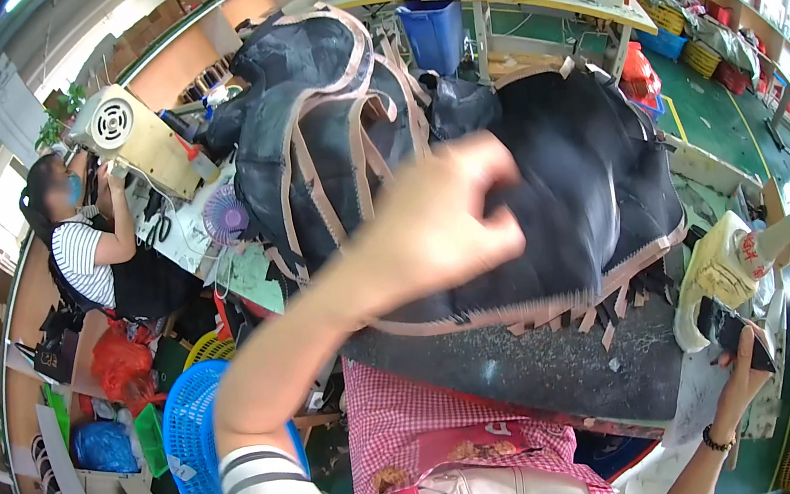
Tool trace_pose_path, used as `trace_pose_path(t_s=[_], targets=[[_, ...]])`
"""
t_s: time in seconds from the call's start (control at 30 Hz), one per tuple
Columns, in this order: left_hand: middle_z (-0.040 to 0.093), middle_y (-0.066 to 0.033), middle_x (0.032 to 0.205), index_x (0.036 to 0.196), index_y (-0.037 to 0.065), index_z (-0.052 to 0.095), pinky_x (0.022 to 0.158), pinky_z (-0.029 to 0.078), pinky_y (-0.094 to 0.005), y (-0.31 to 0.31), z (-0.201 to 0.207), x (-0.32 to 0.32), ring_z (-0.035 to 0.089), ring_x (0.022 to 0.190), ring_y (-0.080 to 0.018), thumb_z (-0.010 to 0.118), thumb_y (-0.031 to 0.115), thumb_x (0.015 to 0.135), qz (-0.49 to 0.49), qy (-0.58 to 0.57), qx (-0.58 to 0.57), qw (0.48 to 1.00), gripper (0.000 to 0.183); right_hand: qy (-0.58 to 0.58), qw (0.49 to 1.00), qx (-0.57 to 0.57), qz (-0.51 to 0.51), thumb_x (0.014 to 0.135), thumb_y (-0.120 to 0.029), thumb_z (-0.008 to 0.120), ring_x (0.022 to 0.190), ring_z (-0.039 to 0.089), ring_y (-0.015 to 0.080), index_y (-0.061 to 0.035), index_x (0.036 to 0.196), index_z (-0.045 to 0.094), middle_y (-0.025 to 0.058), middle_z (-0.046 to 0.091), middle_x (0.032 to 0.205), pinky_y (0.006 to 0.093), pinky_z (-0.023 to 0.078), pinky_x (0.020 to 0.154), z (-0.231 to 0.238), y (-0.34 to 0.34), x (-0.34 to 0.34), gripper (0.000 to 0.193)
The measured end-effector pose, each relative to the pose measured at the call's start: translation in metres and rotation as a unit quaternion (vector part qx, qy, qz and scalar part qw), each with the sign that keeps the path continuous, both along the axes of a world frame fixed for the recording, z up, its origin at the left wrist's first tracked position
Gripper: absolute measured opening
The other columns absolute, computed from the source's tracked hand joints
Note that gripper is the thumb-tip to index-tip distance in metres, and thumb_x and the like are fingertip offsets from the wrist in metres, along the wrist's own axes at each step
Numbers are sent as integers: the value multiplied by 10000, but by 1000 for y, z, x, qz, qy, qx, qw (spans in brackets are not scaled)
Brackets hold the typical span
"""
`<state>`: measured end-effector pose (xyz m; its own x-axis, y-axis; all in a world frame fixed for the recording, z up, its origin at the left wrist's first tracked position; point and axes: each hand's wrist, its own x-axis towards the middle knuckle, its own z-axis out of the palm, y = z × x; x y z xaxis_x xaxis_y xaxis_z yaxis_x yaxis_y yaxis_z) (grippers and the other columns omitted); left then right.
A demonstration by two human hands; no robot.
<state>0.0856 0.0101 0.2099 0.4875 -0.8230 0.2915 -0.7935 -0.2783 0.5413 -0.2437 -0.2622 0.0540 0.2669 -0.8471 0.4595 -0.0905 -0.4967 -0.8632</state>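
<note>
My left hand (455,208) is raised over the table, smeared by motion. Its thumb and forefinger stand apart in a curve, and I see nothing between them. Beneath it spreads a large black sheet piece (556,174) with tan, zigzag-cut strips along its edges. To the left are piled more black pieces (275,72) with the same tan edging. My right hand (737,381) is at the right end of the table, fingers closed on a small black flat piece (727,327) beside a cream-coloured plastic container (722,277). Exactly what this piece is cannot be made out.
A co-worker (84,225) sits at a sewing machine (132,137) on the left. A small purple fan (225,215) stands by the pile. Blue baskets (199,446) are at my left; a blue bin (434,37) stands beyond the table. Short strips (616,307) lie near the front.
</note>
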Motion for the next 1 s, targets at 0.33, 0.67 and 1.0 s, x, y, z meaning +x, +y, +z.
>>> trace_pose_path(t_s=[0.33,0.67,1.0], targets=[[678,-181,1021,1222,7,583,832,506,-335,58,17,102,662,919,-237,643,210,913,332,-193,-87,919,374,251,954,147,75,868,-165,693,505,500,55,26,876,702,19,614,687,214,396,451,13,-19,-26,191],[686,-169,919,1342,124,491,742,520,-421,-168,-193,-8,670,846,-361,809,294,725,-15,-1,-56,998,715,207,976,28,-55,884,-180,696,568,536,49,-13,938,729,-3,630,663,235,425,511,54,-24,2,179],[665,-210,1046,1325,126,536,799,515,-439,13,-209,-30,651,922,-375,798,327,741,-50,45,66,996,671,253,966,-49,-33,884,-219,713,587,599,121,-43,1030,725,166,684,755,274,475,582,-18,-23,31,230]])
